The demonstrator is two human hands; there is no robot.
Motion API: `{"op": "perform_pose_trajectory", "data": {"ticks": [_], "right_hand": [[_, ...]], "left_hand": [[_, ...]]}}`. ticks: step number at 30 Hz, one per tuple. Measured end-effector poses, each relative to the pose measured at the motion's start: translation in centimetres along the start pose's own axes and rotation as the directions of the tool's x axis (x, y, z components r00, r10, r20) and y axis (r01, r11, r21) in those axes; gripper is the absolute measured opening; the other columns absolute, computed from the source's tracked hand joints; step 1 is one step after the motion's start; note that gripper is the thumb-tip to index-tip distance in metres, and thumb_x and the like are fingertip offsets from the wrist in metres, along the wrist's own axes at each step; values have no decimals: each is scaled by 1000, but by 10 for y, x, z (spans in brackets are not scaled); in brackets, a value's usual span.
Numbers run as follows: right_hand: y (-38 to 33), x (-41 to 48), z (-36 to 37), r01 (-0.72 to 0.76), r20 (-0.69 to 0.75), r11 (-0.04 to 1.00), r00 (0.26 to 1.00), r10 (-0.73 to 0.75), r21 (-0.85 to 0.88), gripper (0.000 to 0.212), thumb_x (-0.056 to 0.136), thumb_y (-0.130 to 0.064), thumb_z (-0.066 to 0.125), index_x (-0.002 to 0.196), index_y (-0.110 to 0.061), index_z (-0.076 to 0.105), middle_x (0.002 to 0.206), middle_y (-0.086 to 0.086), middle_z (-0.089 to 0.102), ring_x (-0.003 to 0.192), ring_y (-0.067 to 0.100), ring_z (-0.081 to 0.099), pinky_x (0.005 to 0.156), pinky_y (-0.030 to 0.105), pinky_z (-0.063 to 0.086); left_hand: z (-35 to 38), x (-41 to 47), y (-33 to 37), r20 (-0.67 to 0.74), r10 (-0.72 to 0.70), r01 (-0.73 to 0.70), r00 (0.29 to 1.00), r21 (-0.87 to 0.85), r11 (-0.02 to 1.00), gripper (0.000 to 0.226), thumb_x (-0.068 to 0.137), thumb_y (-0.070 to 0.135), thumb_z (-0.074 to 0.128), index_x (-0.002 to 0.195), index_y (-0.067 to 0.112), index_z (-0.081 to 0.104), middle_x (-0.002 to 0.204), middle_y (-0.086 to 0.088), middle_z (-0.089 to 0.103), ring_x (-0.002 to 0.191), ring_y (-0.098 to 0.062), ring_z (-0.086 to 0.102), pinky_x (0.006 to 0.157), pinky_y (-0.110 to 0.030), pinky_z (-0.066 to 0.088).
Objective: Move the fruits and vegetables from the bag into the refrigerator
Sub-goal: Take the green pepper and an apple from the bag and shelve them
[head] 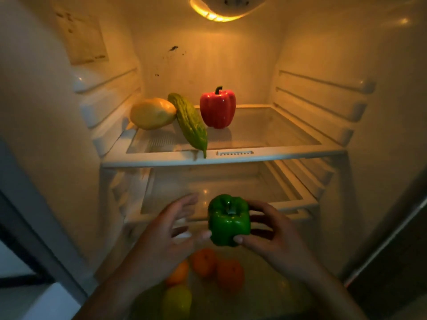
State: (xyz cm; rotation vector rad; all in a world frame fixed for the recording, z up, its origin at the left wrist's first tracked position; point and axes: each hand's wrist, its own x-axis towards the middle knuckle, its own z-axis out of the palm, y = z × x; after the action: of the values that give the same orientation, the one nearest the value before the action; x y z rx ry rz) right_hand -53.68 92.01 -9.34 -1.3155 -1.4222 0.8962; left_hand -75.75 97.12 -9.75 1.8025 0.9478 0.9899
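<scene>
Two-handed before the refrigerator point(254, 159) — grips the green pepper point(229, 221) in the curled right hand point(275, 236), spreads the left hand point(161, 234) open just beside it.

dim, warm orange glow from fridge lamp point(225, 10) up top (glare there), edges dark & warped, hands point(161, 236) blurry.

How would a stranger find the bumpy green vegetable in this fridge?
Look at the upper glass shelf. The gourd lies on its left half, between a yellow fruit and a red pepper. It alone is long, green and bumpy, pointing toward the front edge.
</scene>
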Motion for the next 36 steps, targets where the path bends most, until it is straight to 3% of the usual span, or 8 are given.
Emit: {"op": "perform_pose_trajectory", "data": {"ticks": [5, 11, 14, 17, 22, 30, 33, 36], "right_hand": [[-40, 10, -27, 167, -7, 985, 986, -167, -39, 64, 59, -45, 78, 118, -40, 55, 116, -14, 63, 107, 6, 61, 81, 29, 56], [-84, 36, -43, 291, -89, 956, 953, -288, 24, 58, 62, -37, 78, 115, -28, 58, 112, -12, 66, 102, 7, 63, 78, 22, 54], [-94, 58, -47, 294, -192, 956, 938, -288, 1, 59, 65, -40, 79, 118, -25, 57, 111, -8, 66, 98, 7, 65, 78, 24, 55], [-95, 84, -48, 256, -238, 960, 931, -276, -111, 55, 70, -38, 74, 120, -26, 56, 112, -12, 64, 96, 7, 64, 76, 22, 52], [-88, 111, -51, 217, -280, 943, 917, -286, -252, 48, 73, -37, 74, 116, -31, 54, 102, -21, 59, 93, 2, 60, 73, 17, 50], [-87, 126, -60, 182, -313, 930, 906, -285, -318, 52, 75, -36, 74, 122, -27, 53, 105, -14, 58, 93, 4, 57, 82, 30, 52], [-88, 127, -62, 192, -312, 927, 903, -296, -322, 53, 76, -35, 72, 124, -28, 51, 102, -19, 53, 96, 5, 56, 79, 25, 51], [-88, 130, -63, 208, -277, 929, 914, -296, -306, 55, 78, -37, 71, 127, -32, 48, 115, -13, 54, 101, 6, 55, 79, 21, 50]], "left_hand": [[-37, 15, 54, -69, 205, -199, 976, 82, 976, 50, 63, 52, 64, 112, 52, 52, 118, 25, 58, 111, 3, 55, 83, -13, 49], [-52, 60, 98, -144, 336, -314, 931, 152, 937, 43, 66, 48, 64, 108, 44, 56, 114, 20, 61, 110, 5, 54, 83, -12, 49], [-55, 93, 112, -219, 367, -295, 904, 302, 907, 35, 73, 45, 65, 106, 40, 58, 112, 19, 57, 106, 7, 51, 83, -16, 45], [-54, 131, 123, -195, 334, -222, 922, 441, 870, 32, 80, 42, 65, 110, 40, 55, 118, 17, 51, 109, -2, 47, 86, -28, 42], [-46, 177, 128, -105, 275, -182, 956, 526, 831, 43, 81, 42, 64, 120, 32, 51, 131, 6, 51, 110, -5, 43, 83, -26, 34], [-40, 208, 126, -20, 226, -171, 974, 594, 786, 54, 78, 49, 65, 126, 35, 47, 137, 5, 47, 122, -15, 45, 89, -29, 36], [-38, 215, 120, 3, 145, -115, 989, 619, 777, 60, 78, 46, 67, 132, 35, 41, 138, 1, 46, 123, -20, 44, 89, -29, 36], [-37, 217, 116, 35, 89, -90, 995, 651, 754, 65, 79, 39, 68, 136, 34, 38, 135, -2, 49, 116, -20, 47, 86, -27, 35]]}}
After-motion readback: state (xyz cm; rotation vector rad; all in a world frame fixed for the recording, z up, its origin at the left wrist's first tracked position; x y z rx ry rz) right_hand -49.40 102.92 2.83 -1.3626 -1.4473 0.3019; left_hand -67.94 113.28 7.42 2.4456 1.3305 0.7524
